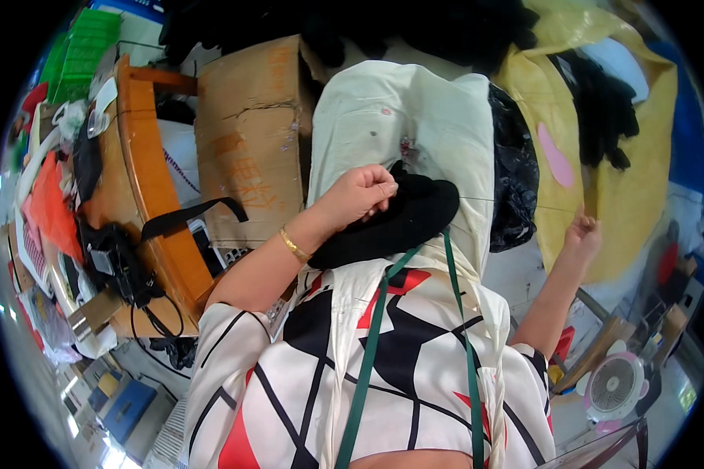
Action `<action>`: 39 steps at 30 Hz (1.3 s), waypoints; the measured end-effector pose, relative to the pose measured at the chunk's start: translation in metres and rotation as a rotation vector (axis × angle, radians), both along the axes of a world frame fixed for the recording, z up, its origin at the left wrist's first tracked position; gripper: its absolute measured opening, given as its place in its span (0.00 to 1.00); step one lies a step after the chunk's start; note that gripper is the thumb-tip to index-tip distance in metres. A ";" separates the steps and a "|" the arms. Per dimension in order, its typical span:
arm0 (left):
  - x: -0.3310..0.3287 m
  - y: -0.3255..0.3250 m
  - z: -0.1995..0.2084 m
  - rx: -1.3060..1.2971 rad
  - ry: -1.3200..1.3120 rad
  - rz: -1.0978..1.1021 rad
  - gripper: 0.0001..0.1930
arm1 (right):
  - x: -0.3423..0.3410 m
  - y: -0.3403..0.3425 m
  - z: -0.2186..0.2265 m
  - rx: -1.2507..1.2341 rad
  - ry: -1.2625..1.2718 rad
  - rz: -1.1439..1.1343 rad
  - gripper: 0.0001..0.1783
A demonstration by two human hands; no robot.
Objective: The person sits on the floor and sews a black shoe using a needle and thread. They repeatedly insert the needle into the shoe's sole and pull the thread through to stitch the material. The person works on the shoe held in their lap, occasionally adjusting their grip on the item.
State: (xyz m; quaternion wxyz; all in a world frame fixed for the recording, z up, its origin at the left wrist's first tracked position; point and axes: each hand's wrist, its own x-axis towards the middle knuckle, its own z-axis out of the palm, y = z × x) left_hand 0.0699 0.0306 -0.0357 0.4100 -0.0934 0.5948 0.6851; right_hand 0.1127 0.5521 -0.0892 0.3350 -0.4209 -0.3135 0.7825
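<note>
A soft, rounded black fabric piece [422, 205] lies across my lap on a cream cloth [438, 98]. My left hand [361, 195] is closed in a pinch at its upper left edge; the fingertips partly hide what they grip. Out to the right, my right hand [583, 237] is raised with its fingers pinched together. A thin dark thread [516, 205] runs taut from the black fabric to those fingers. Whether a needle is between them is too small to tell.
A cardboard box [246, 129] and an orange wooden stool [145, 172] stand at my left. Right of my lap are a black plastic bag [515, 168] and a yellow sack [551, 94] with black pieces. A small fan [612, 383] stands at the lower right. Green ribbons [365, 375] hang down my front.
</note>
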 end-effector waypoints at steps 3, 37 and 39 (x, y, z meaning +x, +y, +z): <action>-0.006 0.006 0.009 -0.186 0.224 -0.118 0.10 | 0.004 -0.009 0.012 -0.024 0.065 0.013 0.18; -0.014 0.023 0.003 -0.339 0.545 -0.176 0.10 | 0.030 -0.038 0.097 0.808 -0.202 0.226 0.09; -0.016 0.024 0.007 -0.348 0.550 -0.140 0.10 | 0.025 -0.092 0.066 0.769 -0.147 0.696 0.16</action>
